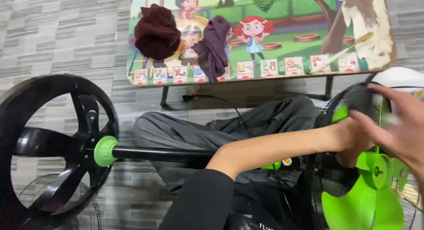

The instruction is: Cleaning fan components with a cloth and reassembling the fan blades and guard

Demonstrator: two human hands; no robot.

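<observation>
Bright green plastic fan blade (375,190) is sitting inside the black wire guard (353,102), lying across the person's lap. Left hand (351,137) fingers are grasping the guard rim; right hand (399,124) fingers are spreading loose above the blade.

We reach our left hand (353,137) across our lap to the black fan grille (353,102), our right hand (404,124) beside the green fan blades (371,190); the round black base (53,146) lies at left.
</observation>
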